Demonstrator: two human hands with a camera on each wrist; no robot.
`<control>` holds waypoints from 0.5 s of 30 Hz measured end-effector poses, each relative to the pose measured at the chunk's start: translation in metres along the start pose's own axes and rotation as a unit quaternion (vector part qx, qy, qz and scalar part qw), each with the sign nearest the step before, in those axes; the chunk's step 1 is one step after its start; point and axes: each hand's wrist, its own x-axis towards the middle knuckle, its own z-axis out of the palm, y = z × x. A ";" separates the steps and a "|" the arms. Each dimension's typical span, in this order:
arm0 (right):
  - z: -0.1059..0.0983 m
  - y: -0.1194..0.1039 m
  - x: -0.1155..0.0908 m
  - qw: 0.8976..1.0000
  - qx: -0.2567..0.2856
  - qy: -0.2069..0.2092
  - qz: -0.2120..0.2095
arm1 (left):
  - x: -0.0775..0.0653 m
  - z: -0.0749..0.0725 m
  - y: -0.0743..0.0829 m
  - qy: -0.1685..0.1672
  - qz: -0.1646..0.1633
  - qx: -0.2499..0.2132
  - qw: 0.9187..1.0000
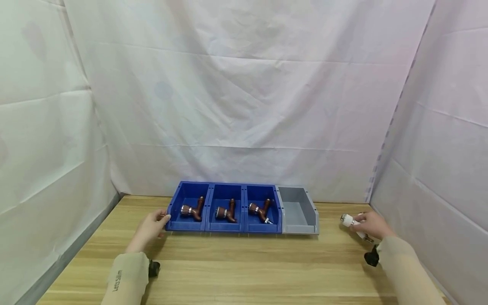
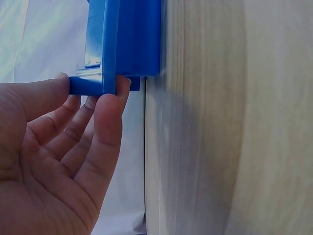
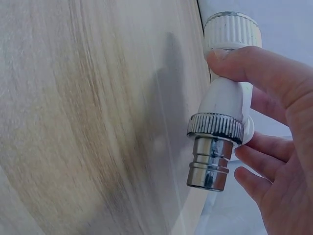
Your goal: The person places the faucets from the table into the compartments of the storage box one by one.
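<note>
My left hand (image 1: 150, 226) is at the outer side of the leftmost blue bin (image 1: 187, 226). In the left wrist view its thumb and fingers pinch the edge of the blue bin (image 2: 110, 49). Far to the right, my right hand (image 1: 375, 225) holds a white tap (image 1: 347, 220) close over the table. The right wrist view shows the thumb across the body of the white tap (image 3: 222, 98), between a ribbed white knob (image 3: 232, 32) and a chrome nozzle (image 3: 210, 164) with a knurled ring. Fingers behind the tap are partly hidden.
Three blue bins and a grey bin (image 1: 299, 230) stand in a row near the table's back edge. Brown taps lie in the blue bins: left (image 1: 196, 212), middle (image 1: 228, 213) and right (image 1: 263, 210). White cloth (image 1: 244, 106) hangs behind the wooden table (image 1: 244, 267) and at both sides.
</note>
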 end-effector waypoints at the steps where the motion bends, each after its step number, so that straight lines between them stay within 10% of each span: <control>1: -0.001 -0.001 0.000 1.000 -0.001 -0.002 -0.003 | 0.000 0.000 0.000 0.000 0.000 0.001 1.000; 15: -0.009 -0.013 0.003 1.000 -0.003 -0.008 -0.025 | 0.000 -0.001 0.001 0.001 -0.002 0.006 1.000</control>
